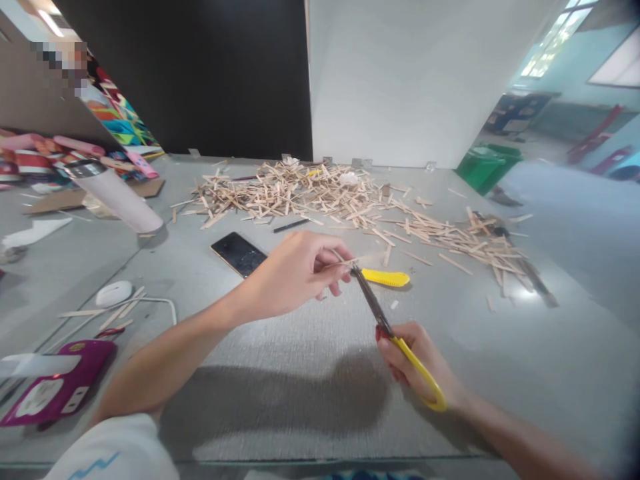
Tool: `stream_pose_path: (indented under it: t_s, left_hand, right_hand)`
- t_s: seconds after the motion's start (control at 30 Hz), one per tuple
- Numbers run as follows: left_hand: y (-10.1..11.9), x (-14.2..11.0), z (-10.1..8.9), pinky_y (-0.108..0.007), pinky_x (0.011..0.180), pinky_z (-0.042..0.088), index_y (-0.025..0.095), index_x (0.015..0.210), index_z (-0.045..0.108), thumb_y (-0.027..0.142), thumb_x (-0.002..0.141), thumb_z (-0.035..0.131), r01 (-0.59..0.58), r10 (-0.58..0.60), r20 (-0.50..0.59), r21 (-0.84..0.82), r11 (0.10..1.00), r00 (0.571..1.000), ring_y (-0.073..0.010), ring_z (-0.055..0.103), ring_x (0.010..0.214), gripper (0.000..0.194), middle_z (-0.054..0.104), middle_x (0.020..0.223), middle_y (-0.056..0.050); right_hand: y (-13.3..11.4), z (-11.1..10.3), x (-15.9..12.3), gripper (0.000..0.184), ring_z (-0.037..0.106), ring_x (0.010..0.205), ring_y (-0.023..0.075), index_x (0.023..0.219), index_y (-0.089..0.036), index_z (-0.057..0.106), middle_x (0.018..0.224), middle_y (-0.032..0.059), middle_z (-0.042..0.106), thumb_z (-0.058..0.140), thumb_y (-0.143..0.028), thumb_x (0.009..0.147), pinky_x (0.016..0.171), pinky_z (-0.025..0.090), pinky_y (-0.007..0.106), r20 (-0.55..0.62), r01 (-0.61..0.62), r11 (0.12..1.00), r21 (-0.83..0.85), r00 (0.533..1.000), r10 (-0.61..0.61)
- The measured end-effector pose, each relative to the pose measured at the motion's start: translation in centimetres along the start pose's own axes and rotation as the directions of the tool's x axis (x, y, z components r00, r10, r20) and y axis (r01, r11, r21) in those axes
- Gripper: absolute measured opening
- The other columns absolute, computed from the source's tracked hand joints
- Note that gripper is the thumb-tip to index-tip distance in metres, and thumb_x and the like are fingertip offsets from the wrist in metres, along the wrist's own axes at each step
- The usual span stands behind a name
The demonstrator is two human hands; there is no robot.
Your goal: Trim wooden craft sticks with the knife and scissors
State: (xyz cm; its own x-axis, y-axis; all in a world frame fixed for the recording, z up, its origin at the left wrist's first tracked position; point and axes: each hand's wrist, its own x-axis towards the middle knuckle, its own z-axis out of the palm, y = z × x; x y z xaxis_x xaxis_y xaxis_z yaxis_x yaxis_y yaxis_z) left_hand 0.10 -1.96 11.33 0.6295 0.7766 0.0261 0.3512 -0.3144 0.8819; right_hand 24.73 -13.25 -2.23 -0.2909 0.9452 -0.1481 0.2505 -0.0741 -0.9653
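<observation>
Near the middle of the table, my left hand (300, 270) pinches a thin wooden stick (354, 260) between thumb and fingers. My right hand (413, 353) is wrapped round the handles of a pair of scissors (373, 300) with a yellow and red grip. The scissor blades point up and left, and their tips meet the stick close to my left fingertips. Whether the blades have cut into it I cannot tell. Just behind the tips lies a yellow-handled cutter (385, 277). A black phone (238, 253) rests partly behind my left hand.
A pile of wooden sticks (290, 193) spreads along the back of the table, with more sticks (455, 237) to the right. A tumbler (117, 197), white earbud case (114, 293) and magenta power strip (75, 380) are at left. Panels (390, 80) stand behind; a green bin (487, 167) is beyond.
</observation>
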Motion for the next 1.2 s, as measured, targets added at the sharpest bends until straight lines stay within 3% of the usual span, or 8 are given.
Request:
stream_pose_path:
  t_s: [0.17, 0.43, 0.7, 0.9, 1.03, 1.2]
  left_hand:
    - [-0.3, 0.2, -0.1, -0.019, 0.052, 0.059, 0.014, 0.098, 0.066, 0.024, 0.107, 0.068, 0.002, 0.005, 0.069, -0.101, 0.995, 0.998, -0.0158, 0.077, 0.064, 0.014, 0.082, 0.078, -0.007]
    - [-0.1, 0.2, 0.0, -0.021, 0.052, 0.063, 0.015, 0.103, 0.061, 0.023, 0.109, 0.064, 0.022, 0.003, 0.127, -0.196, 0.98, 0.992, -0.0205, 0.083, 0.071, 0.01, 0.084, 0.086, -0.01]
    - [-0.2, 0.3, -0.1, -0.022, 0.055, 0.064, 0.015, 0.103, 0.061, 0.026, 0.111, 0.064, 0.024, 0.011, 0.154, -0.222, 0.975, 0.988, -0.0187, 0.082, 0.071, 0.014, 0.084, 0.088, -0.008]
    - [-0.1, -0.1, -1.1, -0.019, 0.058, 0.062, 0.012, 0.103, 0.07, 0.033, 0.116, 0.057, 0.06, -0.015, 0.302, -0.143, 0.988, 0.953, -0.0157, 0.082, 0.072, 0.028, 0.085, 0.095, -0.012]
    - [-0.3, 0.1, -0.5, -0.02, 0.054, 0.061, 0.014, 0.102, 0.066, 0.036, 0.117, 0.056, 0.098, -0.008, 0.331, -0.256, 0.962, 0.944, -0.0164, 0.081, 0.069, 0.028, 0.084, 0.092, -0.01]
    - [-0.8, 0.5, 1.8, -0.019, 0.05, 0.057, 0.016, 0.098, 0.061, 0.044, 0.115, 0.062, 0.037, 0.142, 0.299, -0.521, 0.853, 0.943, -0.0146, 0.078, 0.062, 0.032, 0.082, 0.09, -0.008]
  right_hand:
    - [0.1, 0.0, 0.0, 0.064, 0.035, 0.047, 0.0102, 0.066, -0.024, 0.044, 0.053, -0.0053, 0.041, 0.057, -0.074, 0.104, 0.046, 0.025, 0.026, -0.02, 0.0, 1.0, -0.025, 1.0, -0.001]
    - [-0.2, -0.2, 0.1, 0.059, 0.036, 0.048, 0.0106, 0.065, -0.024, 0.042, 0.054, -0.0054, 0.039, 0.061, -0.066, 0.104, 0.049, 0.023, 0.028, -0.054, 0.019, 0.993, -0.119, 0.998, -0.025]
    - [-0.6, -0.2, 0.3, 0.054, 0.035, 0.048, 0.0113, 0.062, -0.025, 0.038, 0.053, -0.0049, 0.037, 0.059, -0.058, 0.101, 0.049, 0.022, 0.029, -0.095, 0.015, 0.984, -0.18, 0.995, -0.032]
    - [-1.2, -0.1, 0.3, 0.052, 0.033, 0.049, 0.0111, 0.061, -0.026, 0.036, 0.055, -0.0049, 0.031, 0.061, -0.054, 0.097, 0.048, 0.021, 0.028, -0.137, 0.006, 0.974, -0.229, 0.99, -0.038]
    - [-1.0, 0.1, 0.3, 0.052, 0.03, 0.049, 0.0107, 0.059, -0.025, 0.036, 0.053, -0.0048, 0.031, 0.061, -0.054, 0.095, 0.047, 0.021, 0.028, -0.18, 0.009, 0.971, -0.238, 0.982, -0.053]
    - [0.0, 0.1, 0.0, 0.054, 0.033, 0.046, 0.0114, 0.059, -0.025, 0.042, 0.051, -0.0045, 0.034, 0.064, -0.058, 0.096, 0.043, 0.024, 0.027, -0.255, 0.05, 0.984, -0.173, 0.962, -0.094]
